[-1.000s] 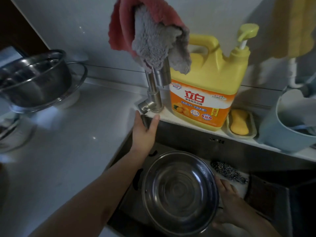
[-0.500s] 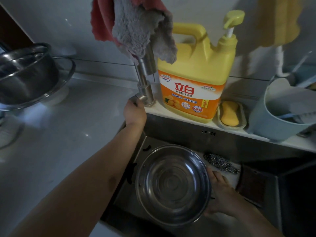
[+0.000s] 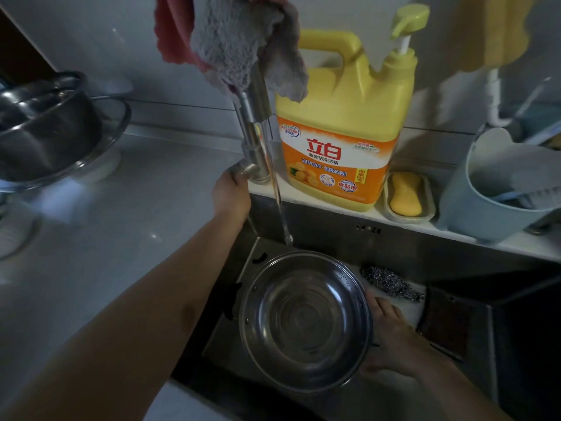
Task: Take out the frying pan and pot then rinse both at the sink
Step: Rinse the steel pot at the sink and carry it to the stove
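Bench (image 3: 100, 238): left half of frame, a second steel pan (image 3: 45, 132) at upper left.
Sink (image 3: 394, 247): lower right, now taking a water stream (image 3: 280, 208) absent earlier.
Pot (image 3: 306, 320): lower centre in the sink; your right hand (image 3: 391, 338) grips its rim.
Detergent jug (image 3: 343, 117): upper centre, behind the tap.
Cloth (image 3: 236, 41): draped over the tap.
Tap handle (image 3: 243, 170): your left hand (image 3: 230, 196) is closed around it.
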A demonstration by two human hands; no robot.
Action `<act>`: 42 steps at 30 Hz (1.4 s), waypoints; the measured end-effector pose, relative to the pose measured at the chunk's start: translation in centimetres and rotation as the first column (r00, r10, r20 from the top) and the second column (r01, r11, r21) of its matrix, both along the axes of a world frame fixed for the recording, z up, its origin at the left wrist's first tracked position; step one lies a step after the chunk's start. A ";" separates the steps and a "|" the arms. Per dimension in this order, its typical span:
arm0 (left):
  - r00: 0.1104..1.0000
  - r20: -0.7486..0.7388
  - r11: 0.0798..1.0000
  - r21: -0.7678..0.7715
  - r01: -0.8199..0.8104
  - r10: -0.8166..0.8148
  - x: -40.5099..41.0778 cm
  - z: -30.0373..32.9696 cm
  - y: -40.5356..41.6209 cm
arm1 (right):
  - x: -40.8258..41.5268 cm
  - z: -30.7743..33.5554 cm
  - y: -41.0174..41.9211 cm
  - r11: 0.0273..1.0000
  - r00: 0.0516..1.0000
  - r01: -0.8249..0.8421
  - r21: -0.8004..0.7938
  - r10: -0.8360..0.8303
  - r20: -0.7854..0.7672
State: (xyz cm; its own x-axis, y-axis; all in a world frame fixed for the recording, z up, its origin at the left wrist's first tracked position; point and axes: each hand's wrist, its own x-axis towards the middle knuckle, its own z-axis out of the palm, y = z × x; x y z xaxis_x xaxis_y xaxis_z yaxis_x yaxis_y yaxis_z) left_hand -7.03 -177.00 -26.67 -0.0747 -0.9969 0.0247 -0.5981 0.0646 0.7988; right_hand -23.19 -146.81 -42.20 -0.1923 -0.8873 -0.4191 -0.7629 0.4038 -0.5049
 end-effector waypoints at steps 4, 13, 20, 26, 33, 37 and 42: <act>1.000 -0.019 1.000 0.013 0.004 -0.004 0.1 0.0 0.1 | 0.0 0.2 0.0 1.000 1.000 -0.004 -0.001 0.004 -0.002; 0.999 -0.029 1.000 0.015 0.019 -0.019 0.2 0.0 0.0 | 0.0 0.0 0.1 1.000 1.000 0.005 0.003 -0.005 0.011; 0.989 -0.090 0.993 0.021 0.119 -0.117 1.4 -1.0 1.3 | -0.1 -0.2 0.2 1.000 1.000 -0.001 0.001 0.001 0.007; 0.615 0.339 0.702 0.298 0.648 -0.712 9.7 -8.4 5.1 | -0.2 -0.1 0.2 1.000 1.000 -0.019 -0.021 0.019 -0.005; 0.218 0.532 0.525 0.537 0.660 -0.818 13.9 -14.3 4.7 | -0.5 -0.4 0.1 0.999 0.999 -0.028 -0.032 0.027 -0.022; 0.235 0.440 0.434 0.433 0.790 -0.867 13.4 -14.6 4.7 | -0.7 -0.9 0.1 0.999 0.999 -0.010 -0.035 0.011 0.038; 0.263 0.361 0.404 0.400 0.823 -0.894 13.5 -14.8 4.7 | -1.0 -1.7 0.3 0.997 0.972 0.053 -0.049 -0.041 0.230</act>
